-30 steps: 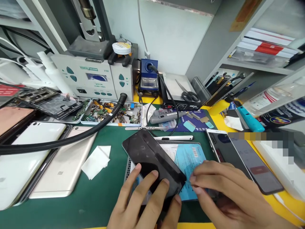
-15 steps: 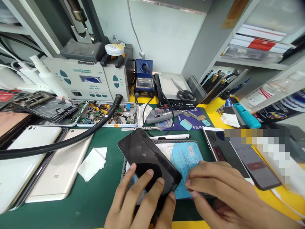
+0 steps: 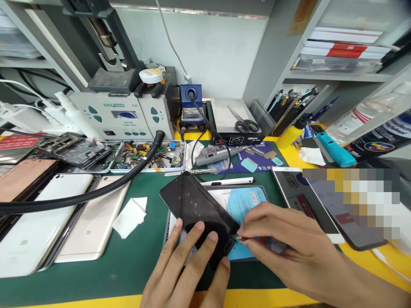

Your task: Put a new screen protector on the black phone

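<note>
A black phone (image 3: 202,203) lies at a slant over a blue and white packet (image 3: 245,209) on the green mat. My left hand (image 3: 192,265) is spread over the phone's lower part, its fingertips resting on the dark glass. At the phone's lower right corner, my right hand (image 3: 282,244) pinches a small thin piece (image 3: 236,237) between thumb and fingers. The tip of that piece touches the phone's edge; its exact shape is too small to tell. The other fingers of my right hand are curled.
Pale phones (image 3: 93,222) and a white tissue (image 3: 130,217) lie left. A black hose (image 3: 128,179) crosses a tray of circuit parts (image 3: 176,160). Behind are tweezers (image 3: 192,172), a white pen (image 3: 227,181) and scissors (image 3: 245,124). More phones (image 3: 308,201) lie right.
My right hand has moved left to the phone's corner, and the small piece between its fingers now shows. My left hand stays on the phone. The camera view has shifted slightly.
</note>
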Demonstrator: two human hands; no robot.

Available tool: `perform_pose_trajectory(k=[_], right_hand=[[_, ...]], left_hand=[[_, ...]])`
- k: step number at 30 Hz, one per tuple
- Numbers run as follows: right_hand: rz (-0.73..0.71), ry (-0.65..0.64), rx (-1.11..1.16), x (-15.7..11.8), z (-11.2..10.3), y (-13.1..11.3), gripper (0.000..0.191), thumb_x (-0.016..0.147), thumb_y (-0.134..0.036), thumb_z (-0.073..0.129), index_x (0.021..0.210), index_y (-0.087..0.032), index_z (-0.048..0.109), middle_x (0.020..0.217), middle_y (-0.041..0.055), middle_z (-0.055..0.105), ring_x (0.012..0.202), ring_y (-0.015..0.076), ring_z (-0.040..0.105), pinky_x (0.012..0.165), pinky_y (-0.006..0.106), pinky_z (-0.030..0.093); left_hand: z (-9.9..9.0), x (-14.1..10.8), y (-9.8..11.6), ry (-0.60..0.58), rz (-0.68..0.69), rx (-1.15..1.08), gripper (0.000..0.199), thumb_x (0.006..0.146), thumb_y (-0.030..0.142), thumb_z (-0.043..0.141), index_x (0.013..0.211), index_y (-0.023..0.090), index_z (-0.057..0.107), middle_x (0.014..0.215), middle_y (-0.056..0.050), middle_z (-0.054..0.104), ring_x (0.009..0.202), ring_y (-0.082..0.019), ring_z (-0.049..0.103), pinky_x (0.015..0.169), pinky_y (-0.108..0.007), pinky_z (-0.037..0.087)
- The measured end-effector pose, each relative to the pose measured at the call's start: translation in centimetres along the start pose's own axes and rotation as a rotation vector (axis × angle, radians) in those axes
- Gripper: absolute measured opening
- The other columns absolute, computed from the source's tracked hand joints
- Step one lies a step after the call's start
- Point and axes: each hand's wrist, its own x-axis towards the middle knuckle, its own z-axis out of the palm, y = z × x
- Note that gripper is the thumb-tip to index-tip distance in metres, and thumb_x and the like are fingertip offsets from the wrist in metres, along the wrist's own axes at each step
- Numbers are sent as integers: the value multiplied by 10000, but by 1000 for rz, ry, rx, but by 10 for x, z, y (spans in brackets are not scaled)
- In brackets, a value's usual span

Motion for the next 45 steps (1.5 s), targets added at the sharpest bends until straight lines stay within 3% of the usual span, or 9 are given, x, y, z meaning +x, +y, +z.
perform_pose_trajectory(k=[7, 23, 30, 38, 45], right_hand=[[-154, -41, -145, -2, -3, 8, 64, 983, -124, 642, 987, -155, 697, 927, 31, 736, 815, 126, 700, 678, 240, 527], [-174, -88, -226, -2, 0, 9, 139, 1022, -239, 631, 917, -158, 676, 904, 35, 706, 834, 137, 675, 743, 253, 540], [-128, -74, -190, 0, 0, 6, 95, 1006, -202, 649, 931, -153, 680, 909, 41, 708, 821, 134, 667, 748, 245, 527], [110, -28, 47, 5, -4, -1, 55, 947, -155, 701, 894, -169, 700, 847, 14, 715, 740, 117, 650, 646, 229, 496], [195, -40, 71, 2, -5, 0, 77, 961, -205, 678, 885, -196, 679, 846, 2, 702, 720, 121, 631, 632, 248, 478]], left_hand=[[2, 1, 0, 9, -27, -22, 365, 835, 18, 588, 1096, 229, 730, 1273, -25, 702, 1320, -290, 582, 1163, -593, 443], [14, -4, 2, 94, -32, -62, 278, 941, 79, 543, 1065, 211, 754, 1280, -56, 679, 1352, -298, 536, 1206, -593, 354], [14, -3, 2, 91, -10, -36, 264, 941, 94, 566, 1083, 209, 756, 1245, -70, 689, 1327, -315, 555, 1181, -619, 374], [11, -2, 7, 37, -47, 28, 364, 834, 65, 623, 1133, 239, 736, 1290, -50, 661, 1336, -323, 548, 1190, -635, 369], [12, 0, 12, 46, -85, 25, 415, 807, 54, 628, 1167, 233, 730, 1245, -60, 669, 1296, -328, 577, 1169, -635, 396]])
